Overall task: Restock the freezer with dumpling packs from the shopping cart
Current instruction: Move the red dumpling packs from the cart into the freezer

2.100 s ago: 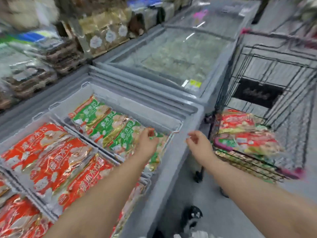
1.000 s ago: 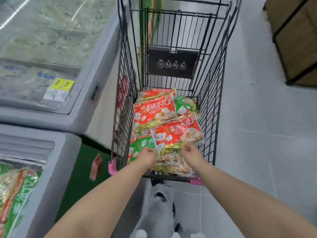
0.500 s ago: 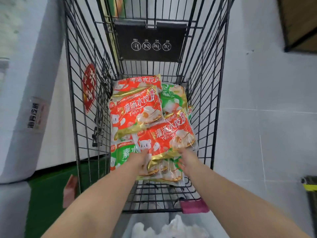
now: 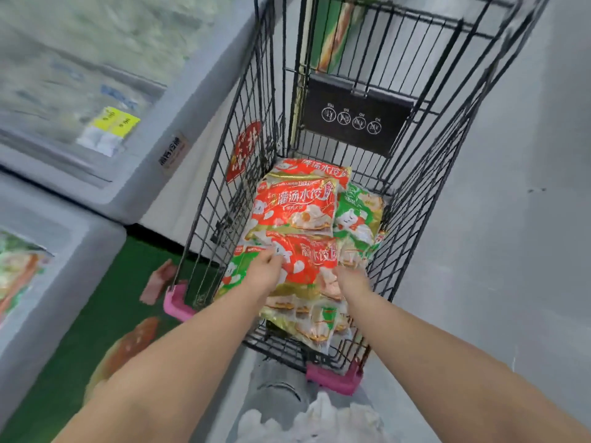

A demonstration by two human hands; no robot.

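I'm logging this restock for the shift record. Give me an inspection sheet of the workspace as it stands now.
Surface: grey floor under the shopping cart; green floor strip along the freezers.
Job's things: red and green dumpling packs piled in the shopping cart; open freezer at the left edge holds stocked packs.
Clutter: reddish scrap on the green floor strip, too blurred to identify.
Hands: left hand and right hand each hold a side of the nearest red pack.
Cables: nothing seen.
Surroundings: glass-lidded freezer with yellow price tags; black placard at the cart's far end.
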